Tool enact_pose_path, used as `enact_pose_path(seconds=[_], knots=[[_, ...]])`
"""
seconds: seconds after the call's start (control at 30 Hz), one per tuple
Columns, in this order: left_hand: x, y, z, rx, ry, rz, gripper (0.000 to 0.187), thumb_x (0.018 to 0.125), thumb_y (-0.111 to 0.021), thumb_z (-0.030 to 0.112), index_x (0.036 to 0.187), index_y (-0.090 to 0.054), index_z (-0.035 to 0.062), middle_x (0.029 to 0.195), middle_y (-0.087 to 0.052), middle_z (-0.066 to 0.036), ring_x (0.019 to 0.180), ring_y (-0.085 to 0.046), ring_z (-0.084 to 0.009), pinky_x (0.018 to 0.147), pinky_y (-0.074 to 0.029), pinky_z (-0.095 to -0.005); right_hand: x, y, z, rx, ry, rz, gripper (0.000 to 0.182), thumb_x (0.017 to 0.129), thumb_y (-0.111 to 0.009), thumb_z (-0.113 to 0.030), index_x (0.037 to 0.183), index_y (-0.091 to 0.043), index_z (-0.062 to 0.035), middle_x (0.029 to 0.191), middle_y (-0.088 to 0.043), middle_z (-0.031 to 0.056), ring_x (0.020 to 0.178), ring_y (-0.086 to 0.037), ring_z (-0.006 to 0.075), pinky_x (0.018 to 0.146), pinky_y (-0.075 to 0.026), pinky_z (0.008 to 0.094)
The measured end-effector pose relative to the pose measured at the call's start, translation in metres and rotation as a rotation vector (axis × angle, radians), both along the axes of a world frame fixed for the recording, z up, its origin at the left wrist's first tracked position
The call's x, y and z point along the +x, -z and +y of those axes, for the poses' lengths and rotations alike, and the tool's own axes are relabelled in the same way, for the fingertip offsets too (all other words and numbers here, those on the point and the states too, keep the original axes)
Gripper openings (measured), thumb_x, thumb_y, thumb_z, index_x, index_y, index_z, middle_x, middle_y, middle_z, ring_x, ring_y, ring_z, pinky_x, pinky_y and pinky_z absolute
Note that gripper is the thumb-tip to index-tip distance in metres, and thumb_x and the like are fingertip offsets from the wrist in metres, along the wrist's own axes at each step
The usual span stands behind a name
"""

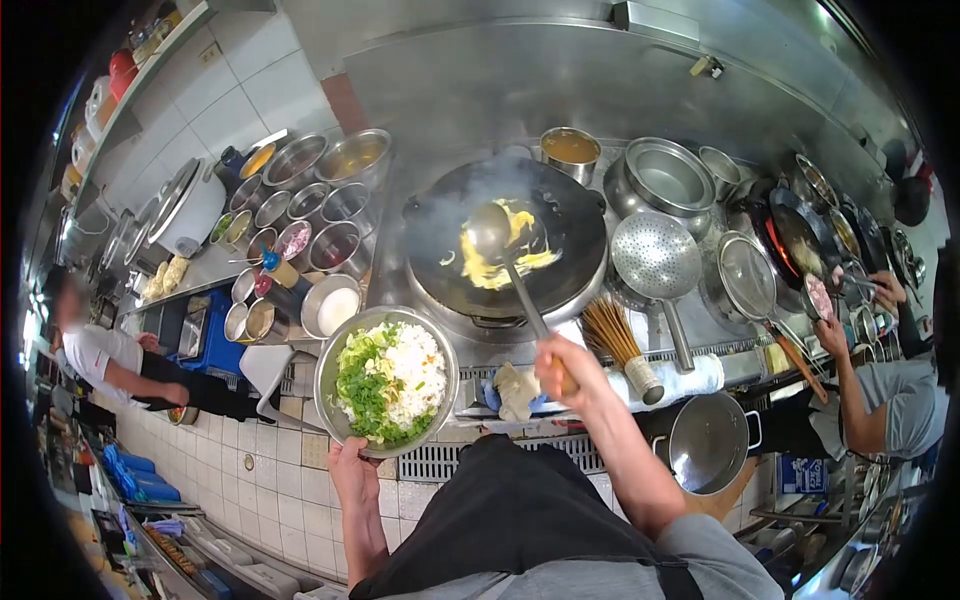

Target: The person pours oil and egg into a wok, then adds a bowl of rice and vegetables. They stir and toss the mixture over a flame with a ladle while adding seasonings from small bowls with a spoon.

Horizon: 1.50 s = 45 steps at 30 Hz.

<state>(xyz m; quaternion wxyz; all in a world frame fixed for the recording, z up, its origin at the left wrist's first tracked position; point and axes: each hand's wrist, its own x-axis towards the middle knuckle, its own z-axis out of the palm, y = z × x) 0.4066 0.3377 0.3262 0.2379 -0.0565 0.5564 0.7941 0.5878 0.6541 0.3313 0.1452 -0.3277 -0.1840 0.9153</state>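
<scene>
In the head view, my left hand (357,472) grips the near rim of a metal bowl (328,372). White rice (408,362) fills the bowl's right side, with chopped greens (372,390) on the left and front. My right hand (572,372) is wrapped round the wooden handle of a ladle (528,300). The ladle's round head rests over yellow scrambled egg (505,272) in a dark, smoking wok (440,225). The bowl is held just off the wok's near left side. The ladle head hides part of the egg.
Bamboo brush (612,330), perforated skimmer (655,255) and nested pots (670,180) sit right of the wok. Small ingredient pots (335,245) crowd the left counter. A large pot (708,440) stands low right. One person (880,400) works at right, another (110,360) stands left.
</scene>
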Motion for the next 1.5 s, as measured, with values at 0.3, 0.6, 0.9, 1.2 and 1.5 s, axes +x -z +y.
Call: enact_pose_path(seconds=[0.3, 0.6, 0.9, 1.2, 1.5], knots=[[-0.003, -0.003, 0.004, -0.007, 0.004, -0.015, 0.026, 0.079, -0.053, 0.000, 0.105, -0.052, 0.0012, 0.098, -0.063, -0.013, 0.078, -0.066, -0.0228, 0.067, -0.058, -0.0395, 0.000, -0.006, -0.049, 0.567, 0.038, -0.287, 0.057, 0.086, -0.051, -0.003, 0.139, -0.033, -0.0104, 0.057, -0.044, 0.0015, 0.038, -0.043, 0.0115, 0.030, -0.032, 0.0249], [-0.007, -0.011, 0.012, -0.043, 0.048, -0.004, 0.028, 0.080, -0.051, -0.001, 0.109, -0.054, -0.0006, 0.099, -0.064, -0.013, 0.079, -0.067, -0.0235, 0.066, -0.059, -0.0405, -0.016, 0.040, -0.011, 0.472, -0.004, -0.245, 0.068, 0.088, -0.051, -0.003, 0.147, -0.020, -0.0111, 0.061, -0.046, 0.0021, 0.037, -0.042, 0.0126, 0.030, -0.035, 0.0274], [-0.021, 0.005, 0.010, -0.091, 0.125, 0.039, 0.030, 0.082, -0.050, 0.000, 0.112, -0.051, -0.0012, 0.103, -0.064, -0.013, 0.080, -0.067, -0.0221, 0.067, -0.060, -0.0365, 0.002, 0.020, -0.002, 0.241, -0.057, -0.105, 0.065, 0.086, -0.053, -0.001, 0.144, -0.024, -0.0072, 0.064, -0.048, 0.0033, 0.038, -0.043, 0.0127, 0.031, -0.035, 0.0270], [-0.019, -0.010, 0.021, -0.055, 0.089, 0.046, 0.024, 0.082, -0.052, 0.000, 0.106, -0.053, -0.0019, 0.094, -0.066, -0.014, 0.069, -0.067, -0.0205, 0.055, -0.059, -0.0330, 0.015, -0.028, -0.064, 0.426, -0.127, -0.336, 0.075, 0.084, -0.051, -0.001, 0.149, -0.016, -0.0106, 0.064, -0.048, 0.0038, 0.037, -0.045, 0.0133, 0.029, -0.032, 0.0264], [-0.033, -0.010, 0.036, -0.020, 0.155, 0.041, 0.025, 0.082, -0.053, -0.002, 0.107, -0.054, 0.0010, 0.091, -0.066, -0.010, 0.071, -0.067, -0.0183, 0.055, -0.059, -0.0305, -0.012, 0.026, -0.043, 0.634, -0.039, -0.284, 0.067, 0.082, -0.052, -0.001, 0.144, -0.026, -0.0058, 0.063, -0.051, 0.0033, 0.040, -0.046, 0.0109, 0.031, -0.038, 0.0267]])
